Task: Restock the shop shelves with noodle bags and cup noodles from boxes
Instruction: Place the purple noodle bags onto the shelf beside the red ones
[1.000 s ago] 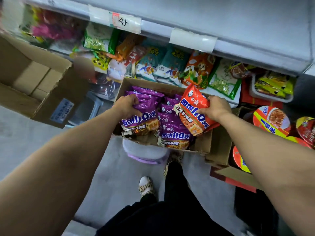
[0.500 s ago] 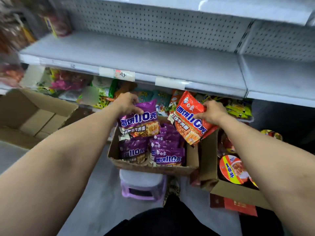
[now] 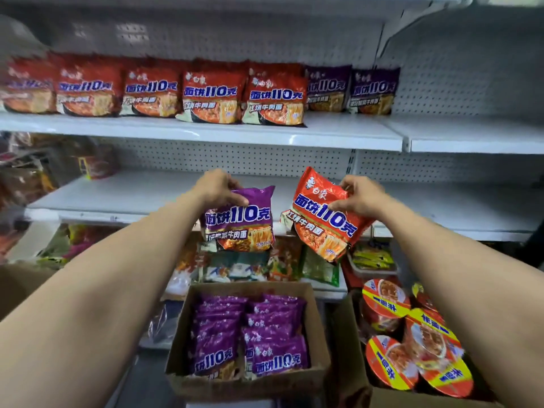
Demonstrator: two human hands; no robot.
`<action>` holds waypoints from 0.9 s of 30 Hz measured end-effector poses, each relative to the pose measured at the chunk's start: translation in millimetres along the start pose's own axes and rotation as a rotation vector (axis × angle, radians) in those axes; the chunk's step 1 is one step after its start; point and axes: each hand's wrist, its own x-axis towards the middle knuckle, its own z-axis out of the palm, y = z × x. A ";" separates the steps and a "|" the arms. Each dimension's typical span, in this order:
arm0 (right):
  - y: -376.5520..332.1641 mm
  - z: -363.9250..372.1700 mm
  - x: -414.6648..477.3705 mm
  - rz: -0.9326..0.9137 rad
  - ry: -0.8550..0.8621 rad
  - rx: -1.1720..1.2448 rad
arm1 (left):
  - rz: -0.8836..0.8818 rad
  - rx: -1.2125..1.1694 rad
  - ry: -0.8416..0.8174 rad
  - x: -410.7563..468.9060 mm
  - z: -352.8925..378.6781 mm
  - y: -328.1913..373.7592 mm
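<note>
Above the box point(image 3: 247, 387), my left hand point(image 3: 216, 187) is gripping a purple noodle bag point(image 3: 240, 222), my right hand point(image 3: 357, 194) a red noodle bag point(image 3: 326, 219) — both clear of it. I am judging this the shelving step: each bag is needing its matching row on the shelf point(image 3: 347, 129) higher above the box.

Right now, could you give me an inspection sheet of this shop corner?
Surface: white middle shelf; upper shelf carries shelved red bags and shelved purple bags.
Job's things: purple bag and red bag held up; cardboard box of purple bags; cup noodles at right.
Clutter: snack packs below.
Hands: left hand grips purple bag; right hand pinches red bag.
Cables: nothing seen.
Surroundings: pegboard wall.
</note>
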 end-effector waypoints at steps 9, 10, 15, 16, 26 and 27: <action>-25.1 -99.3 7.8 -0.090 0.138 0.021 | 0.118 -0.021 0.072 27.1 -52.2 62.9; -27.0 -109.5 10.1 -0.098 0.155 0.017 | 0.134 -0.015 0.078 32.3 -56.8 69.6; -26.4 -162.7 27.5 -0.134 0.219 0.053 | 0.203 -0.021 0.111 58.7 -73.3 105.8; -24.2 -173.4 31.0 -0.135 0.233 0.051 | 0.211 -0.029 0.111 65.4 -75.7 113.4; 16.1 -273.7 98.5 -0.159 0.381 -0.137 | 0.290 0.040 0.188 166.6 -78.3 199.7; 21.4 -282.3 106.8 -0.162 0.381 -0.143 | 0.292 0.046 0.194 180.8 -77.3 208.7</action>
